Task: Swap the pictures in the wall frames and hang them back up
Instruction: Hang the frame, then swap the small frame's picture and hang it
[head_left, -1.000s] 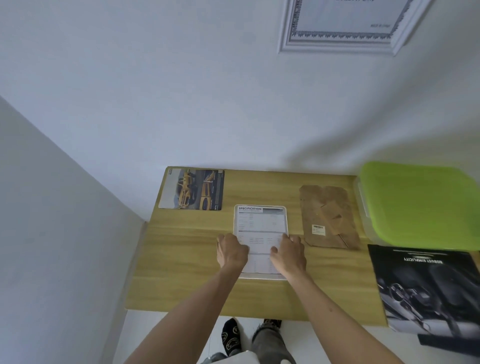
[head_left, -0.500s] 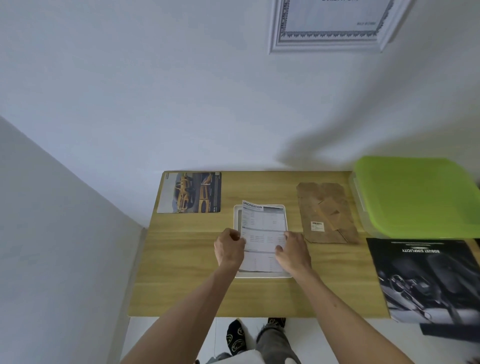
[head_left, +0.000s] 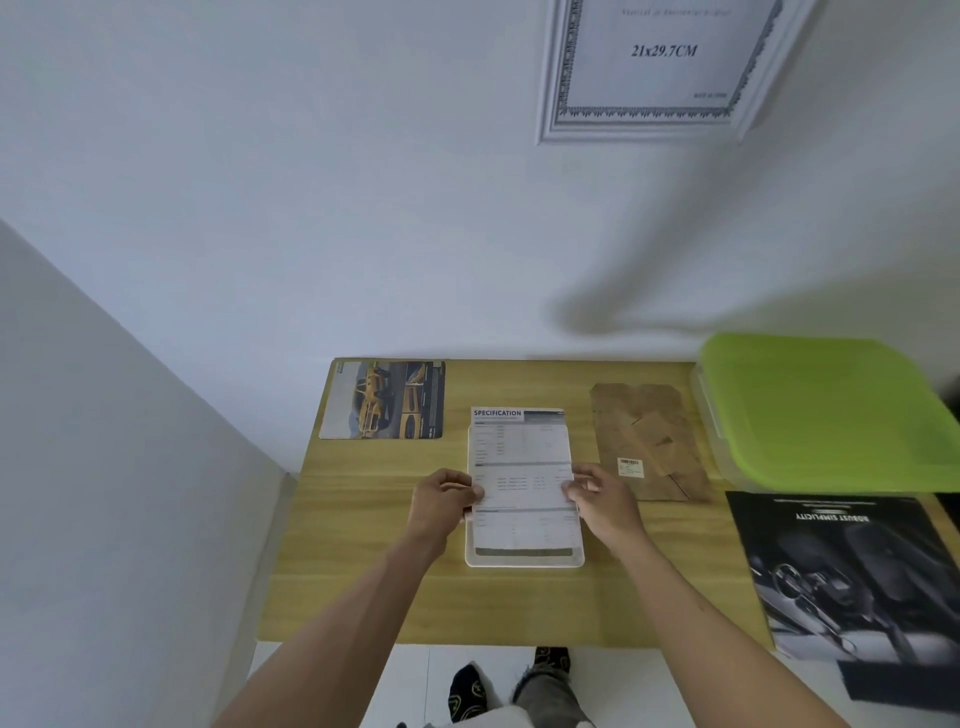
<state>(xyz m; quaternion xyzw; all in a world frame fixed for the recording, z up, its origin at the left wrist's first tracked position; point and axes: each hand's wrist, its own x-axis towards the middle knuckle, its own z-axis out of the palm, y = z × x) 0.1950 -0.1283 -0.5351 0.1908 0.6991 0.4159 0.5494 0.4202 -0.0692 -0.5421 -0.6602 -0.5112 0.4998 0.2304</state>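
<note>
A white picture frame (head_left: 524, 559) lies flat in the middle of the wooden table (head_left: 353, 561). On it lies a printed "SPECIFICATION" sheet (head_left: 519, 467), whose top edge sticks out past the frame's far end. My left hand (head_left: 441, 499) pinches the sheet's left edge and my right hand (head_left: 602, 499) pinches its right edge. A yellow car picture (head_left: 384, 400) rests at the table's back left. The brown backing board (head_left: 649, 441) lies to the right of the frame. A second white frame (head_left: 649, 73) hangs on the wall above.
A green-lidded plastic box (head_left: 826, 410) stands at the table's back right. A black car brochure (head_left: 852, 577) lies at the front right, hanging over the edge. A wall corner runs down the left side. My feet show below the table's front edge.
The sheet has slid away from me, so its top now sticks out beyond the frame. Both hands moved from its lower part to its side edges. The view tilted upward.
</note>
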